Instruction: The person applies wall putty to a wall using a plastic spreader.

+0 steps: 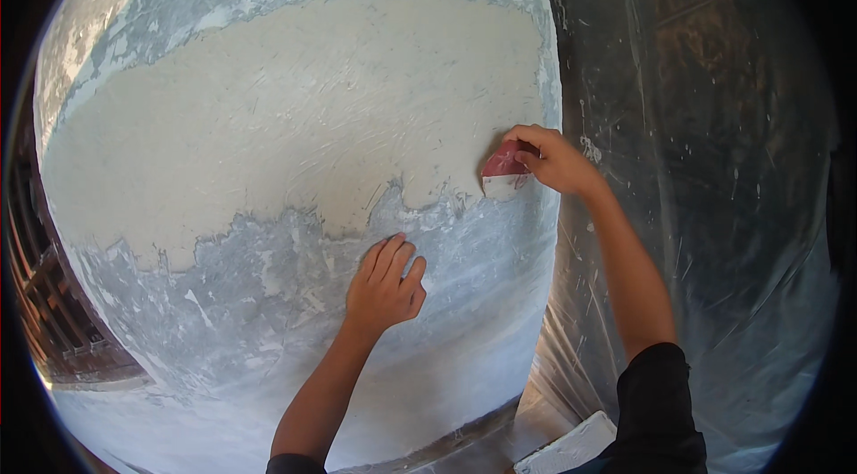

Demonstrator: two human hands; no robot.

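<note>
A grey wall [268, 322] carries a broad band of cream-coloured putty [295, 108] with a ragged lower edge. At the right end of that band, my right hand [552, 160] grips a red putty spreader [505, 160]. Wet putty coats the spreader's lower edge, which lies against the wall. Below the putty's edge, near the middle, my left hand [386, 282] holds nothing. Its fingers are apart and slightly bent, at the bare grey surface; whether they touch it I cannot tell.
Clear plastic sheeting [714, 170], spotted with white, hangs along the wall's right edge. A white, putty-smeared tray or board [571, 445] sits low beside my right sleeve. At the far left is a dark slatted wooden frame [62, 309].
</note>
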